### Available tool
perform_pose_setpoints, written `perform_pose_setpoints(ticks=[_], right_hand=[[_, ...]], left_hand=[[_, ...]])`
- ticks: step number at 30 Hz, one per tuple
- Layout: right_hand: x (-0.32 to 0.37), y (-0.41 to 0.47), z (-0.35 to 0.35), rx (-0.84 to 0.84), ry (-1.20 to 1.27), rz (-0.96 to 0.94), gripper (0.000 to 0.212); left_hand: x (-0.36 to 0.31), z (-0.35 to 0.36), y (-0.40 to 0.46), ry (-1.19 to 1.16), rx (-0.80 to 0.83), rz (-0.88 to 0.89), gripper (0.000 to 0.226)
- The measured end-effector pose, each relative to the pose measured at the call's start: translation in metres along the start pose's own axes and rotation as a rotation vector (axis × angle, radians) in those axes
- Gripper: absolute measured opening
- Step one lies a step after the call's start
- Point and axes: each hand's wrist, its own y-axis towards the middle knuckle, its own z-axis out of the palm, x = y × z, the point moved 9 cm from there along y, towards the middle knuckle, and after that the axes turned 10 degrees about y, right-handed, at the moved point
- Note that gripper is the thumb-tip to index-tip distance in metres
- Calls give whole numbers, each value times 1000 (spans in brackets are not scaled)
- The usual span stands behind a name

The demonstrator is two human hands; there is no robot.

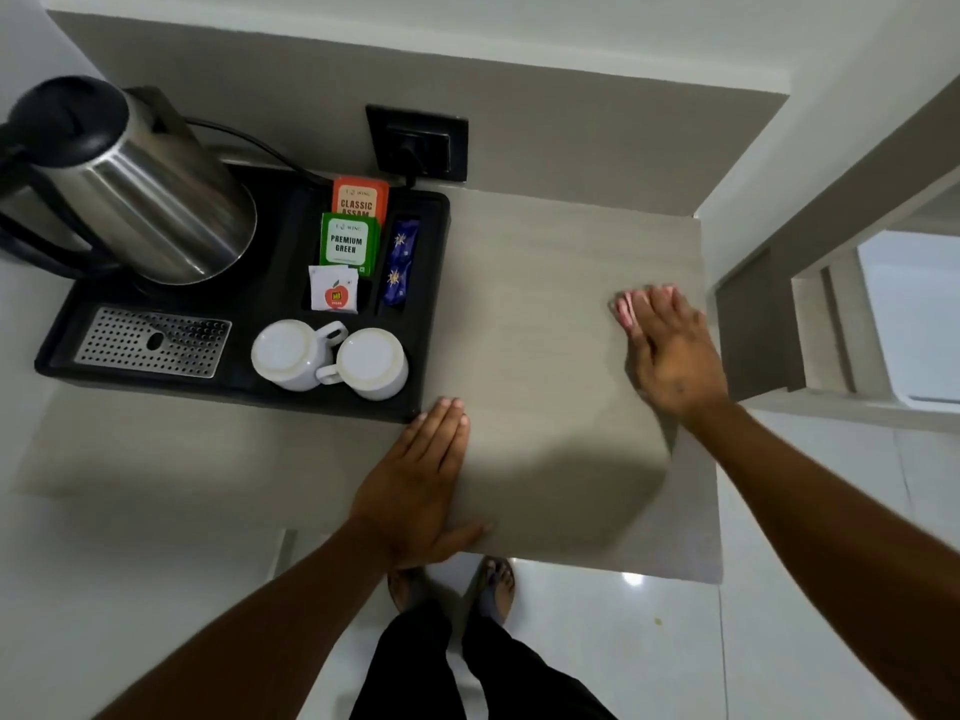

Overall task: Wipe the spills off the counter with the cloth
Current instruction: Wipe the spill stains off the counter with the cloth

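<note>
Cloth (623,310): only pink scrap visible, pinned on counter (545,304) under right hand (670,350), near right edge. No spills discernible on grey surface. Left hand (415,485) flat at front edge, just beside tray (431,304) corner; bracing, holding nothing.

Risks: wide leftward sweep could knock tray or cups (332,358); cloth mostly hidden, could slip out from under palm; stroke toward right edge could push cloth off.

Fingers: both hands spread flat, extended, not curled; right pressing on cloth, left on bare counter.
</note>
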Motion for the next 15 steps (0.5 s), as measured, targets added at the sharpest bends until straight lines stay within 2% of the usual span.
perform_pose_setpoints(ticks=[2,5,10,12,15], right_hand=[[14,30,0,5,11,20,54],[62,25,29,-3,22,-69,55],[127,-97,78,16,37,-126,60],[113,-143,79,24,50,-97,61],[43,-158,51,-11,38,114,61]], left_hand=[[-1,1,0,6,4,7,110],[1,3,0,6,13,1,112],[1,7,0,8,13,-1,110],[1,10,-1,4,24,-3,110],[1,10,0,-6,29,5,110]])
